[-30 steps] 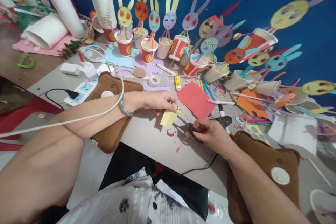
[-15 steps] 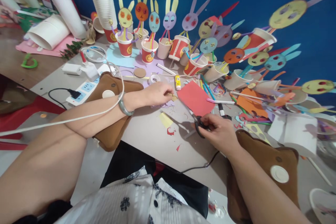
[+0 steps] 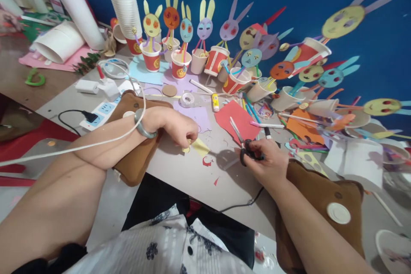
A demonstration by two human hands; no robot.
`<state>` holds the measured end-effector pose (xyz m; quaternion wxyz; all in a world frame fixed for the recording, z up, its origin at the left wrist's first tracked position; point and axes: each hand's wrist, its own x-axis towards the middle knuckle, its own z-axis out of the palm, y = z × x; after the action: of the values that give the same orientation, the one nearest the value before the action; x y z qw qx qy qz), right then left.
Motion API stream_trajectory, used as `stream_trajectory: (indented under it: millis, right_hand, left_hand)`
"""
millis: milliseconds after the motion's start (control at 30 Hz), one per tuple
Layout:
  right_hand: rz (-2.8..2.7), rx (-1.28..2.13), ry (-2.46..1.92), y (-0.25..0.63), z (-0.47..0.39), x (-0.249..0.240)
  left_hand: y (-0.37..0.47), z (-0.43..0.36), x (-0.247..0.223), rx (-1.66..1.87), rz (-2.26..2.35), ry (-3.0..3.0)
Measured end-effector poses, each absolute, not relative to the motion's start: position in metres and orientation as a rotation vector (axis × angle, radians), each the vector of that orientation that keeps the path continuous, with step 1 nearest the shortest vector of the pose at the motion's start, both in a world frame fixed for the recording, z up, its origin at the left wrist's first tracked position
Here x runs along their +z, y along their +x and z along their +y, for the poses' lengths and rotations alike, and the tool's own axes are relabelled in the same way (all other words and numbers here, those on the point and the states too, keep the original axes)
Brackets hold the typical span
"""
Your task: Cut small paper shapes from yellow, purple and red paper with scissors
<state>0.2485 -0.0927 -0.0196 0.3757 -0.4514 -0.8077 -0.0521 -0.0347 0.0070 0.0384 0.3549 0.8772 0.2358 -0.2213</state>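
My left hand (image 3: pixel 180 127) pinches a small yellow paper piece (image 3: pixel 186 150) low over the table. Touching or close beside it lies a larger yellow paper scrap (image 3: pixel 201 147). Black-handled scissors (image 3: pixel 246 150) are in my right hand (image 3: pixel 269 160), their blades apart and pointing away from me over a red paper sheet (image 3: pixel 233 117). A purple paper sheet (image 3: pixel 195 115) lies just beyond my left hand. Red paper scraps (image 3: pixel 207 162) are scattered between my hands. A yellow glue stick (image 3: pixel 215 102) rests by the red sheet.
Rabbit figures in paper cups (image 3: pixel 181 64) line the blue wall. Brown cushioned pads (image 3: pixel 136 162) lie under my left forearm and beside my right. A white cable (image 3: pixel 105 140) crosses my left arm. A power strip (image 3: pixel 101 113) sits at left, a cup stack (image 3: pixel 124 8) behind.
My left hand has come nearer to me and left with the small yellow piece, beside the yellow scrap. In my right hand the scissors have lifted and their blades now show apart.
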Motion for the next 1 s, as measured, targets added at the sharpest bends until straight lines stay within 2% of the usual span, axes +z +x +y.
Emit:
stream_trajectory:
  millis: [267, 433, 700, 767, 1000]
  right_hand:
    - [-2.141, -0.2, -1.03, 0.245, -0.089, -0.023]
    - [-2.097, -0.159, -1.14, 0.244, -0.091, -0.023]
    - [-1.974, 0.085, -1.415, 0.243, -0.096, -0.018]
    - [-1.956, 0.092, -1.429, 0.242, -0.096, -0.018]
    - [-1.833, 0.228, -1.481, 0.24, -0.099, -0.02]
  left_hand:
    - [-0.045, -0.007, 0.057, -0.568, 1.185, 2.69]
    - [-0.052, -0.006, 0.056, -0.19, 1.371, 2.762]
    - [-0.029, -0.014, 0.034, -0.071, 0.859, 2.677]
    - [-0.023, -0.019, 0.03, -0.157, 0.725, 2.695]
    - [-0.014, -0.023, 0.02, -0.103, 0.663, 2.618]
